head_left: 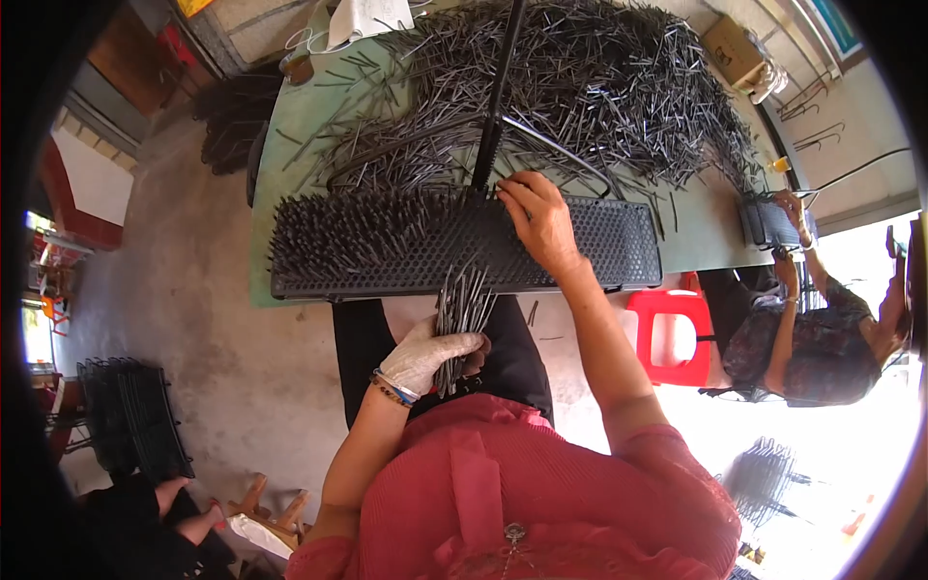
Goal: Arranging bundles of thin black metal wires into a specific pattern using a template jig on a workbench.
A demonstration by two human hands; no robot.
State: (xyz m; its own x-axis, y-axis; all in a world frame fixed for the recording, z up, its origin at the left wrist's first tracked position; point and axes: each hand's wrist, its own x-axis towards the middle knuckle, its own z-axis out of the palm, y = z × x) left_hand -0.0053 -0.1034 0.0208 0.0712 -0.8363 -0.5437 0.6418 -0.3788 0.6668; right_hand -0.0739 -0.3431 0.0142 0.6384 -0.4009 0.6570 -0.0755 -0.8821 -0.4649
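My left hand (423, 356), in a pale glove, is closed around a bundle of thin dark strips (466, 304) at the near edge of a long black perforated panel (619, 244). Many similar strips (348, 232) stand upright in the panel's left half, while the right part shows bare holes. My bare right hand (544, 222) is at the panel's far edge, just right of a black metal post (493, 121). Its fingers are bent and pressed together at the panel; whatever they pinch is hidden.
A large heap of loose dark strips (580, 87) covers much of the green table (300, 126). A cardboard box (732, 50) stands at the far right. Another person (812, 338) works at the right on a similar panel (768, 220), beside a red stool (672, 372). Black racks (135, 416) lean at left.
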